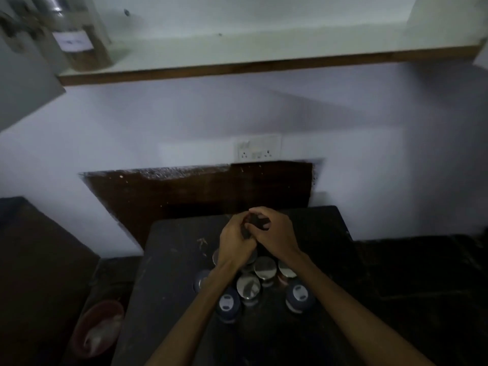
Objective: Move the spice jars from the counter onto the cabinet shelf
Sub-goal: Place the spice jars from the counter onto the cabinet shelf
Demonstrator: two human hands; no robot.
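Observation:
Several spice jars stand clustered on the dark counter (171,260): some with shiny steel lids (264,267), two with dark blue lids (227,303). Both hands meet over the far side of the cluster. My left hand (235,244) and my right hand (276,233) are closed together around a small dark jar (257,222), which is mostly hidden by the fingers. The white cabinet shelf (264,48) with a brown front edge runs across the top. One glass jar with a white label (79,40) stands at its left end.
An open cabinet door (23,83) hangs at the upper left. A white wall socket (257,150) sits above a brown backsplash panel (198,191). A reddish bowl (99,328) lies low at the left of the counter.

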